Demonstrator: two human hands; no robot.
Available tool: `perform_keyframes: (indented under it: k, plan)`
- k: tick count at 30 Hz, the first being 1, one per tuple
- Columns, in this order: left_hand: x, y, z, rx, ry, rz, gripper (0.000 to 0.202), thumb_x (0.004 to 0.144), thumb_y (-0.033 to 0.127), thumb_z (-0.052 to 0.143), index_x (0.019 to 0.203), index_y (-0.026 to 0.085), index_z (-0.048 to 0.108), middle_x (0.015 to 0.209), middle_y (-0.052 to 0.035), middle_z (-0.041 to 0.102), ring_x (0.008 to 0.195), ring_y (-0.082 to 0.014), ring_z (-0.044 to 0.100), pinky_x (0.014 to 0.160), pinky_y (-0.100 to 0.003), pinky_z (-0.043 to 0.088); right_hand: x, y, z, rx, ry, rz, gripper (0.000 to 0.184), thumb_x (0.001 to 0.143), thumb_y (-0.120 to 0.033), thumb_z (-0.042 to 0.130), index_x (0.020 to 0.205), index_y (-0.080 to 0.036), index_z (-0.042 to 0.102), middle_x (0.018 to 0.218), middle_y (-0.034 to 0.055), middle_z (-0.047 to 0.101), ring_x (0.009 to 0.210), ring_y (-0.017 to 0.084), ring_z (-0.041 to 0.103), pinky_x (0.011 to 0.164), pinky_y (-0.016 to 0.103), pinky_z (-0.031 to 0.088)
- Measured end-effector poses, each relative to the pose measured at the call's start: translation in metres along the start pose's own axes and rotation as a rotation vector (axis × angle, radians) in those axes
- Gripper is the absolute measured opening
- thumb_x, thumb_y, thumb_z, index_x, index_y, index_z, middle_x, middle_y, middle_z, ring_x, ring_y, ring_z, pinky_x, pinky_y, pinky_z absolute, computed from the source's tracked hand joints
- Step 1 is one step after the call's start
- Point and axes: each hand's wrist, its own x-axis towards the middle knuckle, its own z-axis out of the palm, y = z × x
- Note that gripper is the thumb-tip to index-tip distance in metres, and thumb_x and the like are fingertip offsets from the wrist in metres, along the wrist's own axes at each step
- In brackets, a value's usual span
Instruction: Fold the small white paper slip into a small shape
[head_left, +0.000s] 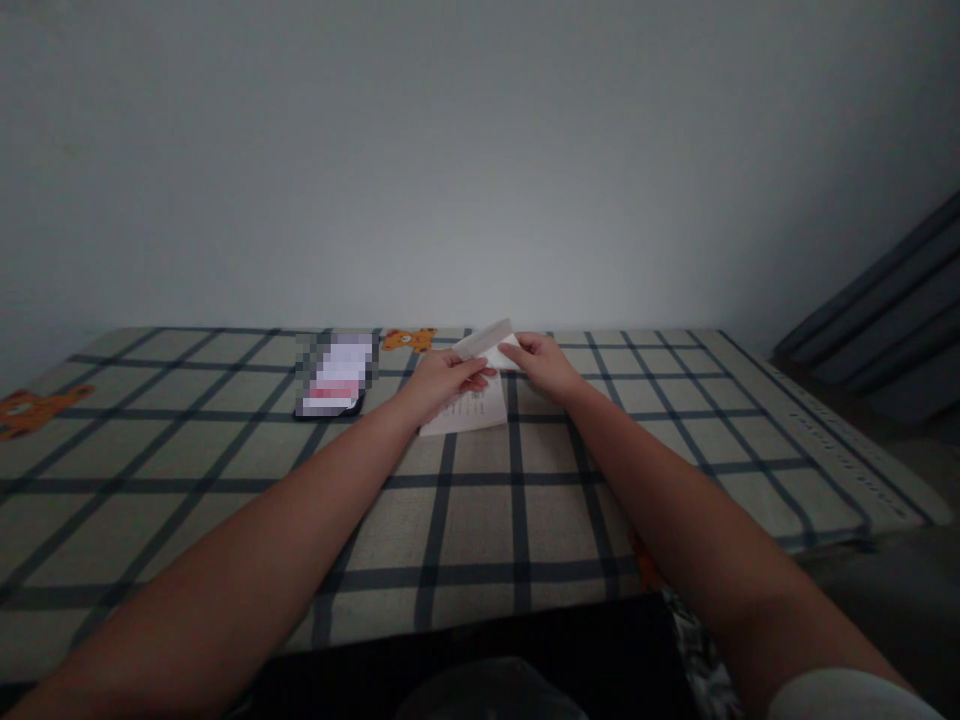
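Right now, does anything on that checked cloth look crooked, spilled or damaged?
Only the sheet of paper: its far edge is bent up and over, pinched between the left hand and right hand, while the rest lies flat on the checked cloth. Nothing looks spilled or torn. The phone beside it lies flat.

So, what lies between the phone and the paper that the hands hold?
Only bare cloth with a bear print lies between the phone and the paper; the head view shows it.

Half-folded printed white paper (471,400)
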Motion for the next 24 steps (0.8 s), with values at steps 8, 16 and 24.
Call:
perform_keyframes:
  k: [8,16,24]
  plan:
    - [0.0002,-0.0025,-0.0013,0.024,-0.002,0.033,0.028,0.072,0.032,0.079,0.089,0.01,0.073,0.086,-0.0127,0.076,0.064,-0.0137,0.066,0.065,-0.027,0.053,-0.0008,-0.0026,-0.0003,-0.034,-0.013,0.015,0.038,0.082,-0.051,0.059,0.082,-0.014,0.067,0.075,0.0014,0.062,0.069,0.013,0.051,0.065,0.027,0.039]
    - [-0.001,-0.0047,-0.0053,0.317,0.067,0.15,0.022,0.076,0.036,0.072,0.075,0.014,0.075,0.061,-0.0056,0.067,0.05,-0.0115,0.053,0.051,-0.024,0.041,0.0,-0.0003,0.0028,0.106,-0.002,0.023,0.036,0.08,-0.05,0.064,0.088,-0.015,0.068,0.081,0.0023,0.065,0.075,0.014,0.057,0.071,0.028,0.046]
    - [-0.0004,0.0039,-0.0043,0.163,0.175,0.267,0.025,0.077,0.04,0.071,0.077,0.014,0.073,0.066,-0.0054,0.068,0.05,-0.0104,0.049,0.048,-0.023,0.037,0.0011,-0.0029,0.0043,0.404,0.003,0.142,0.041,0.08,-0.06,0.061,0.086,-0.019,0.058,0.077,0.0021,0.063,0.066,0.013,0.058,0.063,0.028,0.051]
